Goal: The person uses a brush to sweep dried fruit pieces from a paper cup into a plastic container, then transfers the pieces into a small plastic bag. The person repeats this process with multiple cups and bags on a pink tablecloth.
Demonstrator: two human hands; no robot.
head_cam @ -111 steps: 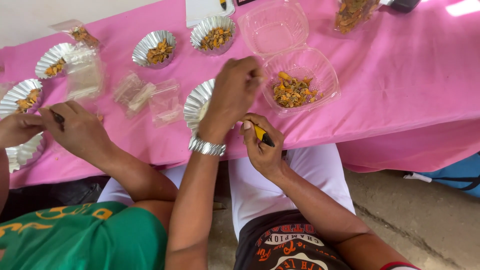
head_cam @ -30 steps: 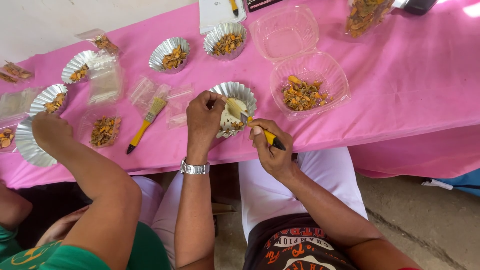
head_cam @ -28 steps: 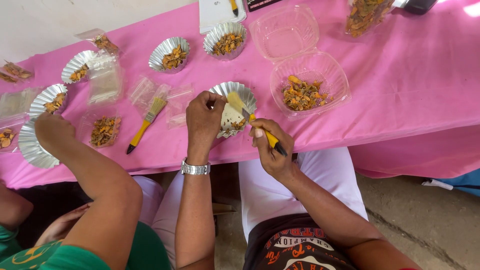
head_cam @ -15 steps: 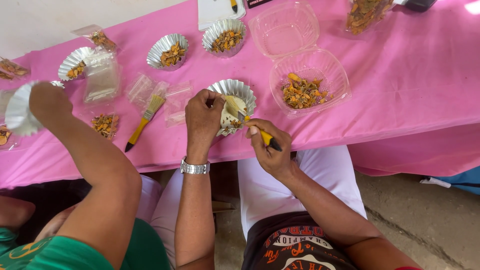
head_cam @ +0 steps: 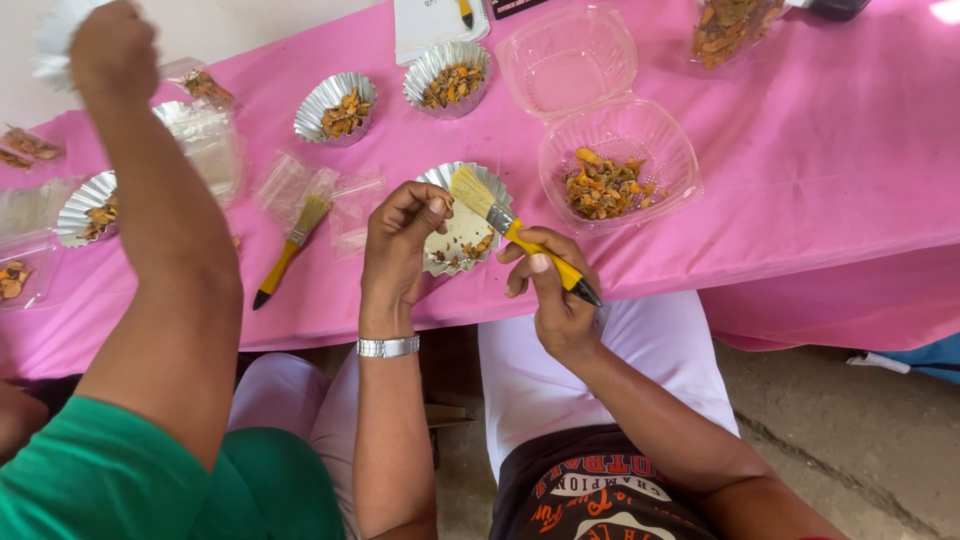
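Over foil cup (head_cam: 462,232) | L hand (head_cam: 400,245) pinches rim | R hand (head_cam: 552,290) grips brush (head_cam: 510,228), bristles above

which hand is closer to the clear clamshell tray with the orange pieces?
Right. The right hand holds a yellow-handled brush just below and left of the clamshell tray. The left hand is farther left, across the foil cup it grips.

Bare pink cloth (head_cam: 820,170) at frame right, open to a hand, clamshell (head_cam: 620,165) right of centre, foil cups (head_cam: 445,75) along top, co-worker's raised arm (head_cam: 165,230) blocking left, spare brush (head_cam: 290,250) and bags (head_cam: 350,205) between.
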